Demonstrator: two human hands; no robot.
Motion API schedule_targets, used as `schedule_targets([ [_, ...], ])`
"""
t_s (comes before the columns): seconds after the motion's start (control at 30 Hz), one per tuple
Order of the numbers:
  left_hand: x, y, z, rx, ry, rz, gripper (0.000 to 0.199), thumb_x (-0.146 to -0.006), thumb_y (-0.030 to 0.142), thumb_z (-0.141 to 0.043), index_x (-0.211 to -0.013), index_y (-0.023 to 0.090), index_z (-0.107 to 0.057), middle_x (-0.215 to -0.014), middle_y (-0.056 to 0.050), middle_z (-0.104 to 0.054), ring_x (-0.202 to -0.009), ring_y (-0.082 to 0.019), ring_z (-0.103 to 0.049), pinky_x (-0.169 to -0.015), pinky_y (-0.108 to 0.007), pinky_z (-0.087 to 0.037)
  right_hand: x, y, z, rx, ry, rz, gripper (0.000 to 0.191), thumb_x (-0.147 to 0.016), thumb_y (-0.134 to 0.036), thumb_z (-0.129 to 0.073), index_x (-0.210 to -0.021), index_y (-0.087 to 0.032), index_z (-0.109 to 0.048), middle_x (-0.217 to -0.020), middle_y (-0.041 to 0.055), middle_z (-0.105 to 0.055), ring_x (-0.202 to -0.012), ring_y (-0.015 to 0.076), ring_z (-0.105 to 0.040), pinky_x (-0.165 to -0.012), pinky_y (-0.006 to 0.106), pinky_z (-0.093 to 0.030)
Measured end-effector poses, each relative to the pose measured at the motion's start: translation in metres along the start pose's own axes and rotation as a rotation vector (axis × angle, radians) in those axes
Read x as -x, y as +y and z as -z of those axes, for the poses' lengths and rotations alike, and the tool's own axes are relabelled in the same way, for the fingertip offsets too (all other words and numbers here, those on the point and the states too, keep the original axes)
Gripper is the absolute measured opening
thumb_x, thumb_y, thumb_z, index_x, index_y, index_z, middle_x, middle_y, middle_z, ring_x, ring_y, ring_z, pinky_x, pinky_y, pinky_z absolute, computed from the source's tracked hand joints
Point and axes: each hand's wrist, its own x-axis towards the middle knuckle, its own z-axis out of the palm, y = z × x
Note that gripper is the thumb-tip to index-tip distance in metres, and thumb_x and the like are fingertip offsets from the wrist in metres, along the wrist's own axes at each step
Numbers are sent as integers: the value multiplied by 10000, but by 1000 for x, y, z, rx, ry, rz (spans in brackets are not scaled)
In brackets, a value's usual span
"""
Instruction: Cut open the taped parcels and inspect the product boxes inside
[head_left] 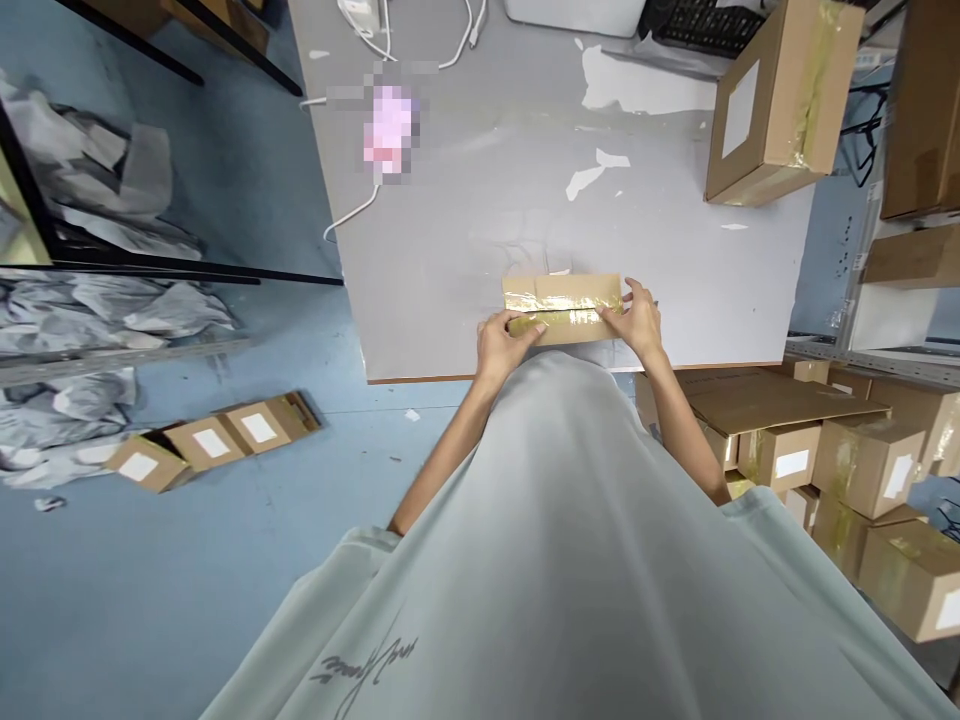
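A small brown cardboard box (564,310) lies at the table's front edge, close to my body. Shiny yellowish tape runs along its top, over a dark lengthwise seam. My left hand (506,345) grips the box's left end, its thumb on the near top face. At the right end my right hand (636,318) holds the box, with the thumb on top near the seam and the fingers round the far corner. The underside of the box is hidden.
On the grey table (465,230) are a larger taped box (780,100) at the back right, a black keyboard (701,35), white cables and a blurred pink object (390,125). Boxes (866,465) are stacked right; boxes (214,440) and grey bags (112,310) lie left.
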Motion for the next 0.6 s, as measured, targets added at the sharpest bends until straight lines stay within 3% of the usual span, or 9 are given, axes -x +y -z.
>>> schedule_targets([
  [0.1,4,-3,5,-196,19,-56,242,-840,298,-909,-1050,273,-792,-1108,-82,-789,-1157,-371,-651,-1095,-555,-546,2,-3,8,64,-87,146,701,-1068,-537,-714,-1685,-223,-607,-1737,214,-549,-1296,397,-760,-1185,625,-594],
  [0.2,3,1,3,-294,5,-152,291,-853,208,-854,-1128,286,-803,-1113,-90,-803,-1153,-398,-654,-1092,-591,-526,3,-8,12,91,-189,245,625,-1098,-431,-695,-1681,-218,-623,-1866,187,-431,-1451,426,-697,-1253,652,-551],
  [0.3,1,12,-4,-429,-20,-247,382,-842,239,-891,-1211,263,-793,-1209,-143,-784,-1250,-446,-623,-1145,-627,-471,0,-10,11,98,-268,295,611,-1087,-362,-729,-1661,-184,-623,-1869,188,-443,-1579,416,-615,-1313,619,-508],
  [0.4,2,23,-8,-509,-72,-304,397,-829,297,-934,-1184,241,-765,-1219,-159,-752,-1271,-450,-604,-1193,-640,-414,-8,-8,11,96,-327,330,544,-1114,-383,-706,-1609,-165,-648,-1853,206,-467,-1566,420,-633,-1299,603,-516],
  [0.53,20,27,0,-540,-128,-395,115,-942,210,-764,-1022,269,-705,-1089,-109,-734,-1178,-381,-620,-1219,-617,-363,-23,-6,14,112,-365,397,597,-1079,-470,-758,-1588,-176,-655,-1816,203,-522,-1503,441,-671,-1265,584,-540],
  [0.6,32,26,5,-564,-115,-402,172,-940,103,-646,-942,273,-677,-1021,-97,-712,-1109,-353,-623,-1198,-604,-363,-26,-9,16,212,-392,432,661,-1040,-431,-790,-1605,-128,-631,-1784,243,-544,-1420,455,-716,-1217,563,-570],
])
